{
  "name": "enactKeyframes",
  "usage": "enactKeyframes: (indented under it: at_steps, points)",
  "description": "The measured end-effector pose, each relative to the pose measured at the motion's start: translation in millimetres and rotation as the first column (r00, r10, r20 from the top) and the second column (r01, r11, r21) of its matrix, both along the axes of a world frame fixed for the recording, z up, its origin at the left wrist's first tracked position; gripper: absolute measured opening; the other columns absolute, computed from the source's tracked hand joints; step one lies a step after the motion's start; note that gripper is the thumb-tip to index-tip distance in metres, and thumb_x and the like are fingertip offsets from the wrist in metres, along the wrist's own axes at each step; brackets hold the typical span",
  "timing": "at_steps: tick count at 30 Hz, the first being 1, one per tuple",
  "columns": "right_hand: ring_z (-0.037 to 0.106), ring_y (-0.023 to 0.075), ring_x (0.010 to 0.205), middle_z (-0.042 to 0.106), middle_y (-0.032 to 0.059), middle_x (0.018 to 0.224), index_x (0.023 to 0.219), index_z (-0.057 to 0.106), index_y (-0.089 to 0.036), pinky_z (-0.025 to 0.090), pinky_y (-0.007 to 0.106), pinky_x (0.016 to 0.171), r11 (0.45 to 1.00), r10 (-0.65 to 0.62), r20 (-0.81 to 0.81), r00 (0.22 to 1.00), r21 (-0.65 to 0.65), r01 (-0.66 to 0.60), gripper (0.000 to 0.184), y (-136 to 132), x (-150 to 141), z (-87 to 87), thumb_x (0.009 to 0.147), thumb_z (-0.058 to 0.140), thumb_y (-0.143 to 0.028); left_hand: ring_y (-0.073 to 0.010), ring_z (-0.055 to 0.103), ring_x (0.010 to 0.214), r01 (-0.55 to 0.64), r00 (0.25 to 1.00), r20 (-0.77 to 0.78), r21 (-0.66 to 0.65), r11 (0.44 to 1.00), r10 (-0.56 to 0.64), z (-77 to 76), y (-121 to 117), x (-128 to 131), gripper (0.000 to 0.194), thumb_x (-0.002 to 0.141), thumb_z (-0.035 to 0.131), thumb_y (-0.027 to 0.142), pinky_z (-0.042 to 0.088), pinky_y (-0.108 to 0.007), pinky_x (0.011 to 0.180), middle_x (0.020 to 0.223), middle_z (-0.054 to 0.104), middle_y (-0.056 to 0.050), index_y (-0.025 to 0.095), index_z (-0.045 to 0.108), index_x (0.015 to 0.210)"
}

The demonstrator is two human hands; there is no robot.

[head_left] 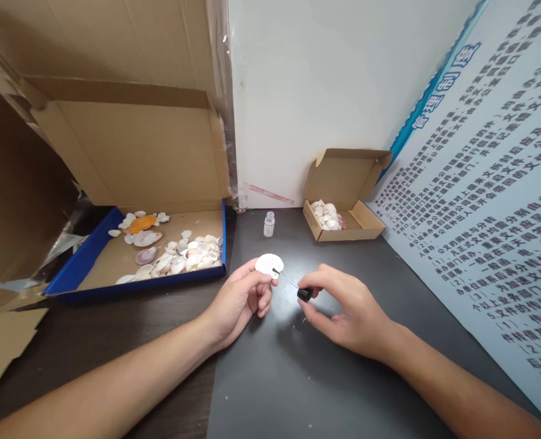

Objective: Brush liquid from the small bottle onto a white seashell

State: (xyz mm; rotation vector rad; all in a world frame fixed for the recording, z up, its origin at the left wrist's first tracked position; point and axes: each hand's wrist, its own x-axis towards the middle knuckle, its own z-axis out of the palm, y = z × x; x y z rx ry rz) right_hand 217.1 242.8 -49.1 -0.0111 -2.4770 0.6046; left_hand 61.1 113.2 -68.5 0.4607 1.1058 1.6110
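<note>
My left hand [240, 299] pinches a white seashell [267, 263] by its lower edge, its pale face turned up toward me. Between thumb and fingers, my right hand [343, 308] grips the black cap of a small brush applicator [304, 294]. A thin clear stem runs from that cap to a dark brush tip, which lies over the shell's lower part and seems to touch it. Behind the shell stands a little uncapped glass bottle [268, 225] with a white label, upright on the table.
At left, a blue-sided cardboard box [225, 238] with its lid up holds many shells [192, 253], one of them orange. A smaller open carton [357, 228] at the back right contains more shells. A white panel [320, 91] and a printed board [480, 213] bound the dark table [270, 390].
</note>
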Motion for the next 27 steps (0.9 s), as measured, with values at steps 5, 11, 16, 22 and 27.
enactKeyframes:
  at_steps: [5,11,16,22,27]
  points:
    - [0.054,0.0124,0.066,0.056,-0.0012,0.076,0.096,0.054,-0.021,0.044,0.026,0.064,0.989,-0.145,-0.035,0.989,0.007,0.145,0.019,-0.2,0.7,0.5,0.081,0.060,-0.011,-0.0039,0.042,0.043,0.007,1.000,-0.005,-0.008,1.000,-0.008,1.1,-0.4,0.2,0.005,0.080,0.053,0.015,0.032,-0.020,0.043,0.074,0.055,0.002,0.016,0.052,0.085]
    - [0.053,0.0112,0.062,0.054,-0.0029,0.072,0.095,0.053,-0.021,0.043,0.024,0.061,0.994,-0.108,-0.006,0.994,0.010,0.108,0.018,-0.6,1.7,0.4,0.081,0.060,-0.013,-0.0039,0.041,0.043,0.031,0.999,-0.008,-0.009,0.999,-0.031,2.8,-0.2,0.7,0.007,0.078,0.052,0.013,0.030,-0.019,0.042,0.070,0.054,0.003,0.016,0.052,0.084]
    - [0.053,0.0109,0.063,0.055,-0.0025,0.074,0.096,0.053,-0.021,0.044,0.024,0.062,0.993,-0.113,-0.063,0.992,0.013,0.114,0.019,-0.5,1.4,1.0,0.081,0.060,-0.012,-0.0040,0.040,0.042,0.022,1.000,0.009,-0.018,1.000,-0.022,2.6,-0.3,1.4,0.009,0.077,0.052,0.012,0.031,-0.018,0.041,0.069,0.054,0.003,0.017,0.052,0.084]
    - [0.052,0.0113,0.063,0.055,-0.0020,0.075,0.094,0.053,-0.021,0.043,0.025,0.061,0.981,-0.192,-0.040,0.981,0.027,0.193,0.018,-0.3,1.4,1.5,0.080,0.059,-0.010,-0.0038,0.040,0.042,0.009,1.000,-0.005,-0.021,1.000,-0.009,2.2,0.3,1.7,0.009,0.076,0.052,0.013,0.031,-0.018,0.041,0.069,0.054,0.003,0.017,0.051,0.085]
    - [0.053,0.0108,0.063,0.054,-0.0026,0.075,0.097,0.053,-0.022,0.044,0.024,0.061,0.996,-0.079,-0.017,0.997,0.029,0.080,0.019,-1.1,2.1,1.0,0.082,0.059,-0.012,-0.0039,0.040,0.041,0.020,1.000,-0.017,-0.022,1.000,-0.020,1.2,0.9,1.5,0.011,0.075,0.055,0.015,0.035,-0.019,0.040,0.072,0.055,0.003,0.016,0.052,0.086]
